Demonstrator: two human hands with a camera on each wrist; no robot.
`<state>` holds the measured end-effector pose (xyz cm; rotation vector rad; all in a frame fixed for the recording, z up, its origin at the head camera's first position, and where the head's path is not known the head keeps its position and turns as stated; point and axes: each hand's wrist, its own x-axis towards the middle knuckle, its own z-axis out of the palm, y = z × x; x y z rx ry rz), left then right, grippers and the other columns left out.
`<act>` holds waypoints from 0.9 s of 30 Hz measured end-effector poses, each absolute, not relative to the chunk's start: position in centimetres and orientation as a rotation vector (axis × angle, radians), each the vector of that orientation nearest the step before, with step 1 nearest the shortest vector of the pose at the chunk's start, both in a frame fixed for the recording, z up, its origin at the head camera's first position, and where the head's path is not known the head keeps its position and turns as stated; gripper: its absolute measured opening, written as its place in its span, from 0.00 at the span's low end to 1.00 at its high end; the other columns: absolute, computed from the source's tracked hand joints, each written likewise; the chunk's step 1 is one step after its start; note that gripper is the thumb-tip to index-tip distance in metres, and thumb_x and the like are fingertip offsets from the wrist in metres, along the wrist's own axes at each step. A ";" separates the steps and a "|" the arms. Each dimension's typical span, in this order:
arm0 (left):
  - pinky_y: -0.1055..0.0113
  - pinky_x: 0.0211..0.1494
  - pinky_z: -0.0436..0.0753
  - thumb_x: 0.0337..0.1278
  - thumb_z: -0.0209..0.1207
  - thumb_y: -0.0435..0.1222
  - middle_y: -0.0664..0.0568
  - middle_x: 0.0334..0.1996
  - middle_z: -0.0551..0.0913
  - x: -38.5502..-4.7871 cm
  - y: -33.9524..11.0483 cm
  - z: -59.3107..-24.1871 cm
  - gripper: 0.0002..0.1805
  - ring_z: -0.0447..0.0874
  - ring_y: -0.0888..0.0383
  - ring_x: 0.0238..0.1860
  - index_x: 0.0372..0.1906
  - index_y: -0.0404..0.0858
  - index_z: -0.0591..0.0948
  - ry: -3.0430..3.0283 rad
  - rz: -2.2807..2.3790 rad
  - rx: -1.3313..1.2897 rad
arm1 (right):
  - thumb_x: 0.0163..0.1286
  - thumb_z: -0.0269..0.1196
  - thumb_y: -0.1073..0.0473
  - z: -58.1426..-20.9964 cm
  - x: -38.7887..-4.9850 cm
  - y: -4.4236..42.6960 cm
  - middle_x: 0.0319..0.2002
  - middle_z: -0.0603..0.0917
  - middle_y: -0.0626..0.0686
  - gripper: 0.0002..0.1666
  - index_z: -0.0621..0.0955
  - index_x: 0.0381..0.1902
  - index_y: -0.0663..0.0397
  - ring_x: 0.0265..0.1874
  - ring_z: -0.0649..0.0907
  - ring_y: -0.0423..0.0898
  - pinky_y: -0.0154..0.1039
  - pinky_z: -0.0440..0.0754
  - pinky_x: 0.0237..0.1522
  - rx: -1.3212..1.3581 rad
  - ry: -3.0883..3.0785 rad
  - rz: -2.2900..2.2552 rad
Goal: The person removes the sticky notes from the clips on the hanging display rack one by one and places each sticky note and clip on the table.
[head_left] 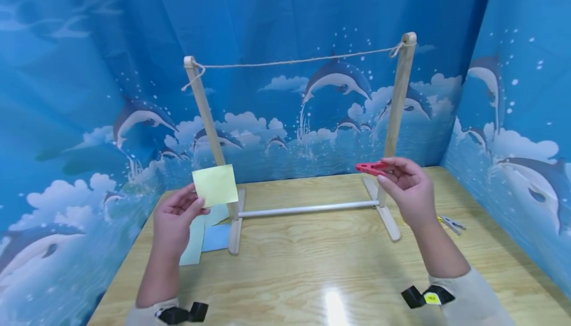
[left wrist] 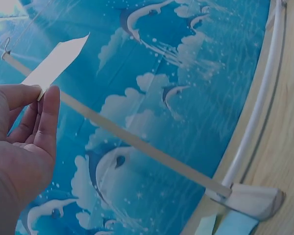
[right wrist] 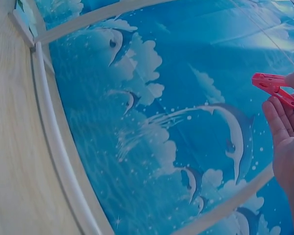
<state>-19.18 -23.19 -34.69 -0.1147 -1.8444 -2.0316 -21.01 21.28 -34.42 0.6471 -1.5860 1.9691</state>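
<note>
In the head view my left hand pinches a square yellow paper note by its lower left edge, raised in front of the stand's left post. The left wrist view shows the note nearly edge-on between thumb and fingers of the left hand. My right hand grips a red clothespin by its handle end, its tip pointing left, near the right post. Seen from the right wrist, the red clothespin sits between thumb and fingers of the right hand.
A wooden stand has a left post, a right post, a twine line between their tops and a white rod low down. Green paper and blue paper lie at left. Clothespins lie right. Dolphin-print curtains surround the table.
</note>
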 end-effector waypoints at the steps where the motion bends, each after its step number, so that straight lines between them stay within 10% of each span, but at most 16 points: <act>1: 0.66 0.37 0.87 0.59 0.63 0.26 0.51 0.39 0.86 -19.1 -23.4 -34.9 0.21 0.85 0.58 0.38 0.59 0.29 0.77 -1.855 -2.021 -0.108 | 0.61 0.61 0.81 -34.6 -20.9 21.5 0.45 0.83 0.55 0.18 0.78 0.50 0.76 0.44 0.84 0.45 0.32 0.82 0.49 0.628 -1.589 1.976; 27: 0.66 0.33 0.87 0.55 0.60 0.17 0.49 0.31 0.86 -17.8 -26.6 -38.1 0.16 0.85 0.58 0.32 0.50 0.28 0.82 -1.649 -2.077 0.089 | 0.64 0.62 0.76 -38.8 -19.0 26.3 0.45 0.85 0.51 0.21 0.77 0.56 0.73 0.43 0.85 0.41 0.29 0.81 0.46 0.262 -1.672 2.002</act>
